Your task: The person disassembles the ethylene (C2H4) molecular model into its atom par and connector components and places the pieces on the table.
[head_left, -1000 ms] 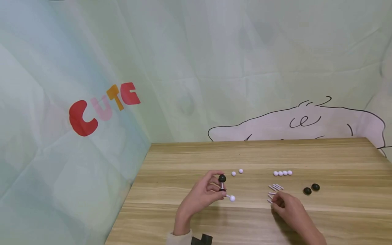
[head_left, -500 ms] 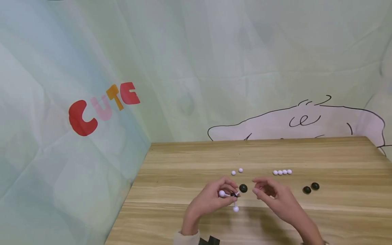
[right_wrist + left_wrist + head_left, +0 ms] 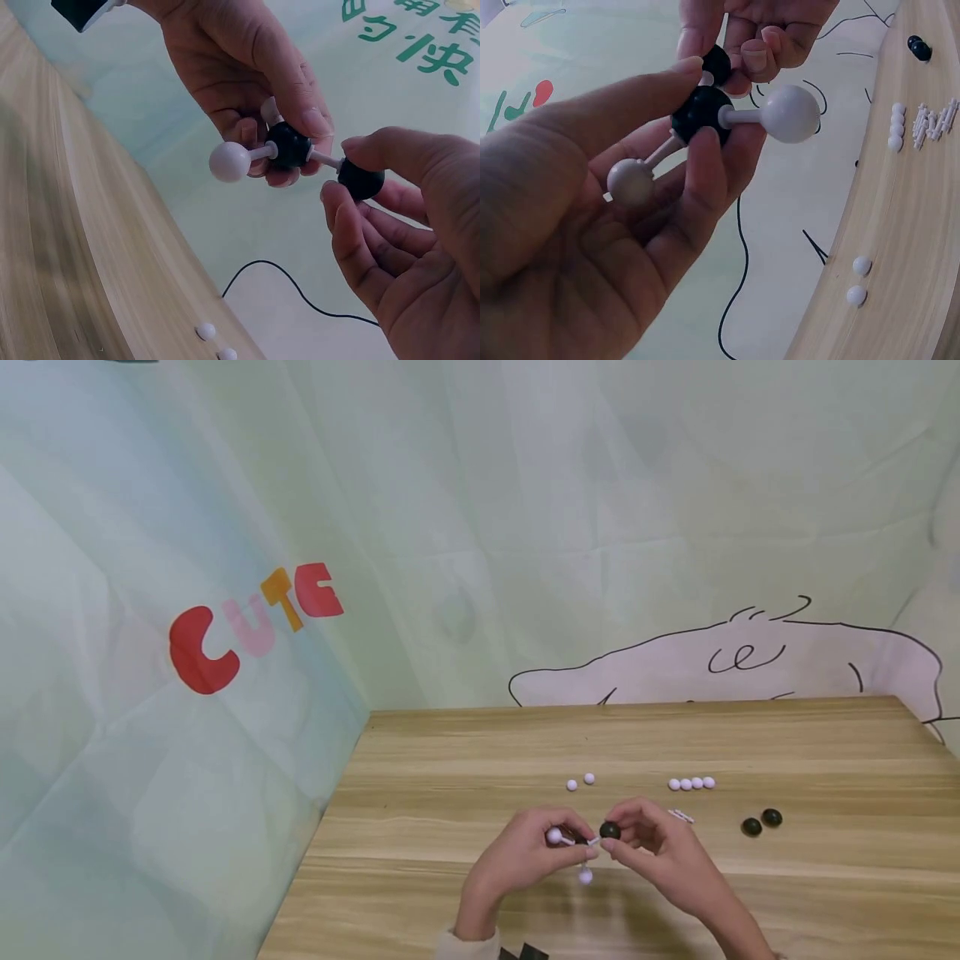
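Observation:
Above the table, my left hand [image 3: 525,853] holds a ball-and-stick molecular model, pinching its first black ball [image 3: 702,115] between thumb and fingers. Two white balls stick out from that black ball on short white sticks, one larger in the left wrist view [image 3: 789,114] and one nearer the palm [image 3: 632,182]. Another white stick [image 3: 324,158] joins it to a second black ball [image 3: 361,178]. My right hand [image 3: 671,864] pinches this second ball between thumb and fingertips. Both hands are close together, with the joining stick between them.
Two white balls [image 3: 588,778] lie behind the hands on the wooden table [image 3: 420,793]. Farther right stand several white balls in a row [image 3: 692,783], with white sticks [image 3: 682,816] partly hidden by the right hand. Two black balls [image 3: 752,827] lie at the right.
My right hand has left the white sticks, moved left and taken hold of the model's second black ball. My left hand has shifted right and turned the model so that ball points right.

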Motion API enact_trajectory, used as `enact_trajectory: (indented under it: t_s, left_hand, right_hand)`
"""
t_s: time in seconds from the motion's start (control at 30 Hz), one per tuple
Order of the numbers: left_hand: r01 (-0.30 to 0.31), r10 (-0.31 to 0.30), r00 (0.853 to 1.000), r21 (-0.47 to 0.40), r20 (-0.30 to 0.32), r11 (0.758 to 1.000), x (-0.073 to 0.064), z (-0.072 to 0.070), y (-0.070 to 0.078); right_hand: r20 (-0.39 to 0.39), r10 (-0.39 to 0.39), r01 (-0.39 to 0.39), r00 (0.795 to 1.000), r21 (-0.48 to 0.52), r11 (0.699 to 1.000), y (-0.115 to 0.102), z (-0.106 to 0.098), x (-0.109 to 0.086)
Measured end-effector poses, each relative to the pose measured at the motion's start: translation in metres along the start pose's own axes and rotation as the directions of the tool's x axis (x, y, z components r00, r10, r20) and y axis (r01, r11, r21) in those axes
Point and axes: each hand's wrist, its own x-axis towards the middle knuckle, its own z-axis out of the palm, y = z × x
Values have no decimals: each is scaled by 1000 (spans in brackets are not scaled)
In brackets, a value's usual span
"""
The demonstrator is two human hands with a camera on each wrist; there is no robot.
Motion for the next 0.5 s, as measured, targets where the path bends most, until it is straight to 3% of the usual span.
enact_trajectory:
  t_s: [0.23, 0.5]
  left_hand:
    - [2, -2, 1000, 1, 24, 1000, 1, -2, 2]
    - [21, -22, 999, 6, 50, 1000, 1, -4, 5]
  right_hand:
    - [-47, -125, 124, 991, -19, 992, 3, 2, -3]
    - [-67, -163, 165, 984, 22, 986, 8, 2, -5]
